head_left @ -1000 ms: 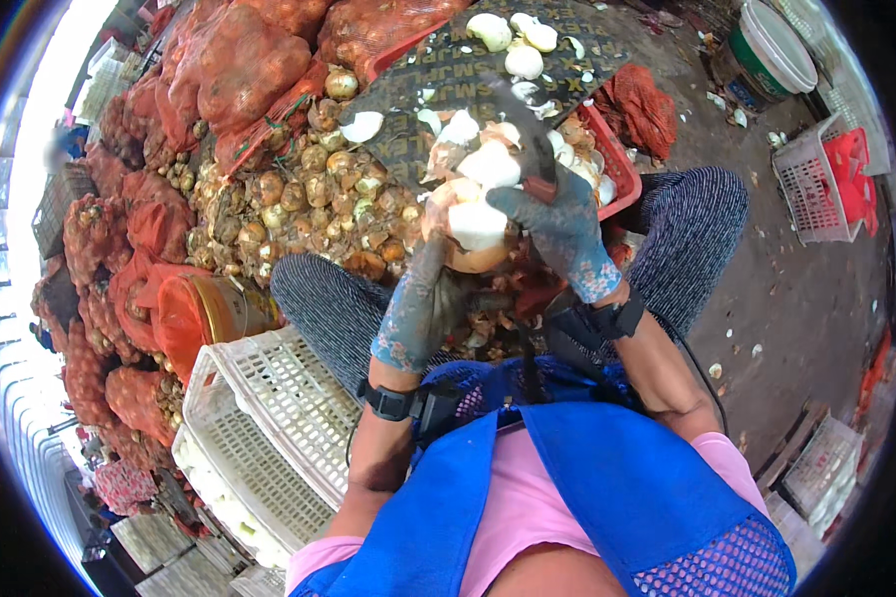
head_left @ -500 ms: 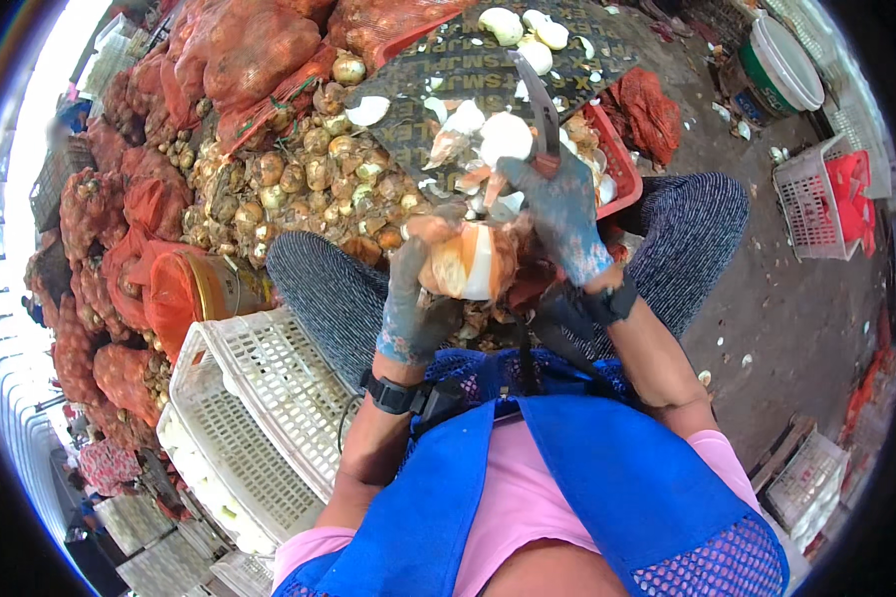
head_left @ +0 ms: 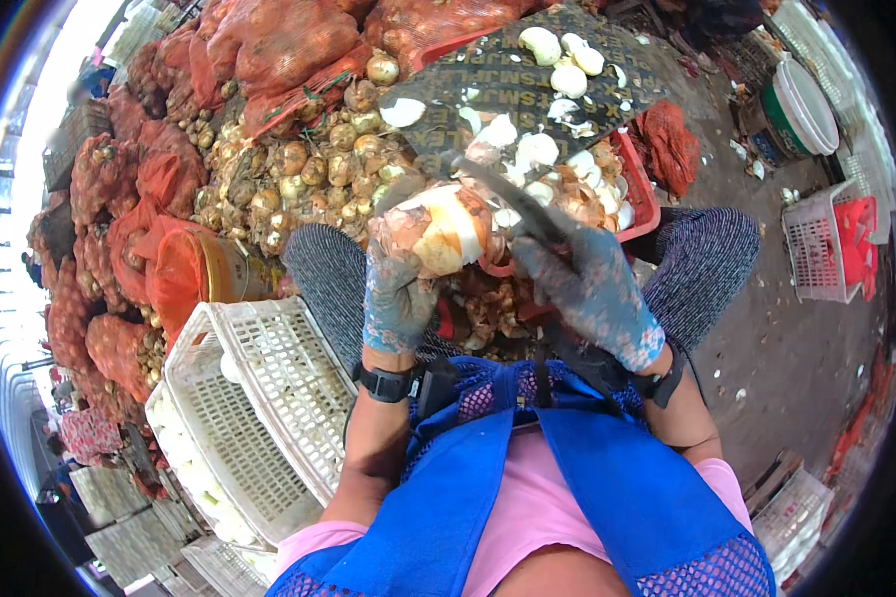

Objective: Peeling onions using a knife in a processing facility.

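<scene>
My left hand [head_left: 392,303], in a patterned glove, is wrapped round a partly peeled onion [head_left: 446,234]. A broad pale strip runs down the onion between patches of brown skin. My gloved right hand [head_left: 599,297] grips a knife [head_left: 513,199], its dark blade pointing up and left just beside the onion. The knife and right fingers are somewhat blurred, and the handle is mostly hidden in the fist. Beyond my hands, peeled white onions [head_left: 538,149] and scraps lie on a dark printed sheet [head_left: 468,85]. A red basket [head_left: 643,189] with skins and white onion pieces stands by my right knee.
Unpeeled onions [head_left: 314,169] are heaped at the far left, with red mesh sacks [head_left: 284,50] behind them. White crates [head_left: 279,383] stand by my left leg, near a yellow bucket [head_left: 231,271]. At right are a lidded green bucket [head_left: 788,114] and a white crate [head_left: 816,244].
The onion in my left hand has moved up and left and turned. My right hand has come down toward me, bringing the knife from above the sheet to beside the onion. The view has shifted slightly.
</scene>
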Demonstrator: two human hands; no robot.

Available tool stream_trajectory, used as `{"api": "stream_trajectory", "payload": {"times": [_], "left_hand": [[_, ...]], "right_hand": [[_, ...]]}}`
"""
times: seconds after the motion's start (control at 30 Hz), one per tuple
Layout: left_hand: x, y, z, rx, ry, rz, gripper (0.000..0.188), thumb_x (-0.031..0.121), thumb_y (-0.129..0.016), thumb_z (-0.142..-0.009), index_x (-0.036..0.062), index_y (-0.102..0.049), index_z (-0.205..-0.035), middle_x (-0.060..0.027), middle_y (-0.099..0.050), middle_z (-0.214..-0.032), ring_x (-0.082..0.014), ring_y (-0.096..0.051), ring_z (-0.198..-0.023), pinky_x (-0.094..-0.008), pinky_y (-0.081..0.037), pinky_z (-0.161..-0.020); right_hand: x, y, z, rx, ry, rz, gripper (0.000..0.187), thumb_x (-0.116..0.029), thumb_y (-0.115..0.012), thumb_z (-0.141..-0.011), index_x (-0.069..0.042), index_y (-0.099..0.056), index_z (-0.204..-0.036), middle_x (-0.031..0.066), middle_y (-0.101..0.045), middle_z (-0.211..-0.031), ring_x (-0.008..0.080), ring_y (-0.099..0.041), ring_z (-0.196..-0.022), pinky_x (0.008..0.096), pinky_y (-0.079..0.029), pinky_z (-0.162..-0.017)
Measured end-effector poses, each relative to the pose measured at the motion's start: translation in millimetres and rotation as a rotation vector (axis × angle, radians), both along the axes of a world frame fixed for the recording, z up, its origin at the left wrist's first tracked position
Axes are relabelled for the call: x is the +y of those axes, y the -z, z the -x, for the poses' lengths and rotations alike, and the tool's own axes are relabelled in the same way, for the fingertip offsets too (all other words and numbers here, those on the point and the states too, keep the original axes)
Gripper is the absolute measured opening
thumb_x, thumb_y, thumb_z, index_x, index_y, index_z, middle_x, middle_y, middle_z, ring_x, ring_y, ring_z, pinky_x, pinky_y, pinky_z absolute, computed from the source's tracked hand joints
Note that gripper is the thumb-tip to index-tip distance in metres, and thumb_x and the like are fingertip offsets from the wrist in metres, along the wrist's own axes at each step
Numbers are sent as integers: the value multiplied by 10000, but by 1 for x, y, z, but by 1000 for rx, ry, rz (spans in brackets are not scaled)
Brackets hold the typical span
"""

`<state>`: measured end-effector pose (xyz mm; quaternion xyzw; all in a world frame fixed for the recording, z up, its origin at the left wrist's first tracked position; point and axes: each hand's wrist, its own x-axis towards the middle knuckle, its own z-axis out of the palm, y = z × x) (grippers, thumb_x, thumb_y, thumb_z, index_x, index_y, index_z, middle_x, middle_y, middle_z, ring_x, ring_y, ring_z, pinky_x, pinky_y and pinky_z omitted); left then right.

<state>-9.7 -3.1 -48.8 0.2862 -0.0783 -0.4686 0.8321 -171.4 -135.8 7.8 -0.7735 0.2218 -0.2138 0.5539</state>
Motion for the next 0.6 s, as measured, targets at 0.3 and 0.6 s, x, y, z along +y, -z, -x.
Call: {"api": "stream_trajectory", "payload": {"times": [0.3,0.6], "left_hand": [[-12,-20,1,-212,-233,12,676,-52,-611,-634,7,-367,-1262,-157,-502,-1186,-299,-536,-1105,-416,-481,-939],[-14,-38,4,-516,-395,-218,700,80,-731,-601,27,-405,-1218,-139,-492,-1203,-262,-524,-1100,-390,-464,-941]], "right_hand": [[24,9,-4,-42,132,324,240,-111,-617,-827,-27,-573,-1048,157,-623,-845,315,-624,-727,390,-492,-614],[24,8,-5,145,159,563,210,-58,-580,-837,-22,-592,-1044,165,-627,-887,308,-631,-786,358,-495,-666]]}}
